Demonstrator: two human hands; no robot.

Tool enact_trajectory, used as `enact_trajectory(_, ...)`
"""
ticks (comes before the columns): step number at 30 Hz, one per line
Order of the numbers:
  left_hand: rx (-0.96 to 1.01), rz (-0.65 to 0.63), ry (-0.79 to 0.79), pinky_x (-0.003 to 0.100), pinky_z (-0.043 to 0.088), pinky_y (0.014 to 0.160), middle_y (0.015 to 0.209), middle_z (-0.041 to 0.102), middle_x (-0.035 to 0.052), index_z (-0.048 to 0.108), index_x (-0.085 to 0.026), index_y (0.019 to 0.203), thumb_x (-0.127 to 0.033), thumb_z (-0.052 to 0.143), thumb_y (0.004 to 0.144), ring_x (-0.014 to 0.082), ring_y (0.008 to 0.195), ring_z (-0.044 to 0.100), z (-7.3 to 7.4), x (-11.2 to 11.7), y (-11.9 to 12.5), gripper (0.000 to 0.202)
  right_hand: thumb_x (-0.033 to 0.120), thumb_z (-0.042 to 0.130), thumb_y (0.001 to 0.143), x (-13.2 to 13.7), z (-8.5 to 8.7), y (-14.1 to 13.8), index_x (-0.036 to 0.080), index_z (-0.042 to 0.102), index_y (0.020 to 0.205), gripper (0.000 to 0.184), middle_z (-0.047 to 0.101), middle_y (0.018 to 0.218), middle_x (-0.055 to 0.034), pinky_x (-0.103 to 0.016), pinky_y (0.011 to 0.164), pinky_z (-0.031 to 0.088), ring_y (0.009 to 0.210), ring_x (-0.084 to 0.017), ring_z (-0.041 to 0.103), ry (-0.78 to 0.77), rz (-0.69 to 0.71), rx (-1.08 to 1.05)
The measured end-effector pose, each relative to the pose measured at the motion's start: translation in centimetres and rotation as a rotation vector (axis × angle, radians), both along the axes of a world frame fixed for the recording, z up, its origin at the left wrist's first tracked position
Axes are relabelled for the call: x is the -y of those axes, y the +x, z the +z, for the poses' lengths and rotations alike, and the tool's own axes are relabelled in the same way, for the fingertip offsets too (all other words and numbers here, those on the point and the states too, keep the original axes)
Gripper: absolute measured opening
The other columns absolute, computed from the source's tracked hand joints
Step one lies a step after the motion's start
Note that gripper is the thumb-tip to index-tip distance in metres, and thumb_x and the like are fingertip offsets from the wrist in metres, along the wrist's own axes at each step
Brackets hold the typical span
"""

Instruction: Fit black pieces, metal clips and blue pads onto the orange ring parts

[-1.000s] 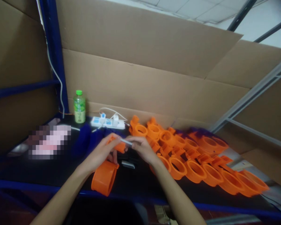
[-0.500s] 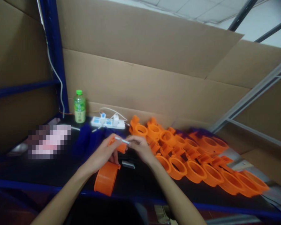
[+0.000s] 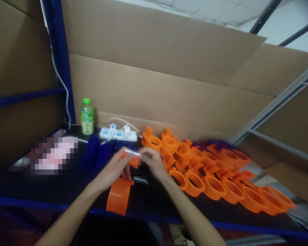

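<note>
The left hand (image 3: 115,167) is closed around the upper portion of an orange plastic part (image 3: 133,162), with the fingers bent beneath it and the thumb laid along its top. Across this top lies a thin white ribbed rod (image 3: 132,152), which the thumb presses near the middle, so the left hand has both pieces in contact. The right hand (image 3: 154,162) has its thumb and forefinger closed on the right end of the rod, while its other fingers are loosely curled. Just below the left hand, a large orange ring (image 3: 118,198) stands tilted near the front edge of the black tabletop (image 3: 53,189); because the picture is somewhat blurred, I cannot tell whether this ring and the held part are one body. A small flat grey object (image 3: 141,180) lies on the tabletop, between the ring and the right forearm. To the right of the hands, many orange ring-shaped parts (image 3: 217,197) are placed closely together in slanting rows. Behind the hands there is a white power strip (image 3: 120,134) with plugs in it, and at its left a green-capped bottle (image 3: 87,118) stands upright before the cardboard wall (image 3: 156,78).
</note>
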State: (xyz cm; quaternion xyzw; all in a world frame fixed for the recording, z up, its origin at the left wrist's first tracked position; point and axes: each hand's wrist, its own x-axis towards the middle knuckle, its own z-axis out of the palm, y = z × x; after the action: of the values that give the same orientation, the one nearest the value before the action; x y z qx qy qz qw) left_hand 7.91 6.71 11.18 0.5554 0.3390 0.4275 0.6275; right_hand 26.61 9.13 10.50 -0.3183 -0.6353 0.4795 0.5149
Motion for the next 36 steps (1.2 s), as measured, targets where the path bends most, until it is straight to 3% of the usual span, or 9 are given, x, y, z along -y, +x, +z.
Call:
enact_trajectory(5, 0.005, 0.014, -0.005, 0.020, 0.041, 0.042, 0.086, 0.074, 0.0055, 0.056, -0.020, 0.095, -0.057, 0.054, 0.091, 0.0106, 0.044, 0.061, 0.1, -0.1, 0.0, 0.037, 0.047, 0.079, 0.079, 0.1, -0.4, -0.5, 0.019, 0.063, 0.082, 0.032, 0.063, 0.063, 0.0029, -0.023, 0.054, 0.048, 0.054, -0.011, 0.058, 0.010, -0.011, -0.004)
enact_trajectory(13, 0.047, 0.048, 0.024, 0.022, 0.048, 0.047, 0.052, 0.056, -0.0052, 0.057, -0.020, 0.094, -0.056, 0.060, 0.089, 0.0137, 0.043, 0.059, 0.6, 0.3, -0.3, 0.036, 0.049, 0.068, 0.089, 0.1, 1.1, 0.4, 0.018, 0.069, 0.094, 0.031, 0.067, 0.073, -0.0008, -0.024, 0.057, 0.049, 0.060, -0.012, 0.060, 0.126, -0.046, 0.098)
enact_trajectory(15, 0.123, 0.068, -0.011, 0.025, 0.051, 0.048, 0.054, 0.057, -0.0046, 0.057, -0.020, 0.094, -0.055, 0.064, 0.086, 0.0144, 0.043, 0.058, 0.9, 0.4, -0.5, 0.036, 0.049, 0.063, 0.093, -0.1, 1.5, 1.2, 0.019, 0.072, 0.098, 0.032, 0.069, 0.080, -0.0035, -0.026, 0.061, 0.050, 0.068, -0.014, 0.063, 0.241, -0.133, 0.215)
enact_trajectory(17, 0.207, 0.116, -0.053, 0.028, 0.054, 0.050, 0.058, 0.061, -0.0030, 0.057, -0.020, 0.094, -0.052, 0.066, 0.085, 0.0137, 0.043, 0.057, 1.3, 0.5, -0.8, 0.035, 0.044, 0.065, 0.093, -0.3, 1.7, 1.9, 0.021, 0.074, 0.098, 0.026, 0.072, 0.088, -0.0054, -0.029, 0.071, 0.051, 0.078, -0.016, 0.064, 0.386, -0.201, 0.471)
enact_trajectory(21, 0.301, 0.194, -0.120, 0.031, 0.057, 0.053, 0.059, 0.062, -0.0027, 0.061, -0.019, 0.097, -0.050, 0.066, 0.085, 0.0124, 0.043, 0.054, 1.8, 0.3, -1.1, 0.034, 0.032, 0.068, 0.093, -0.9, 1.5, 2.4, 0.023, 0.075, 0.104, 0.017, 0.074, 0.103, -0.0073, -0.034, 0.088, 0.048, 0.097, -0.020, 0.064, 0.576, -0.166, 0.937)
enact_trajectory(36, 0.352, 0.198, -0.136, 0.025, 0.053, 0.048, 0.055, 0.058, -0.0041, 0.060, -0.019, 0.095, -0.053, 0.066, 0.085, 0.0114, 0.042, 0.054, 1.6, 0.3, -1.1, 0.036, 0.025, 0.073, 0.088, -0.7, 0.8, 1.8, 0.021, 0.073, 0.104, 0.016, 0.071, 0.102, -0.0083, -0.034, 0.089, 0.046, 0.103, -0.022, 0.061, 0.653, -0.122, 1.229)
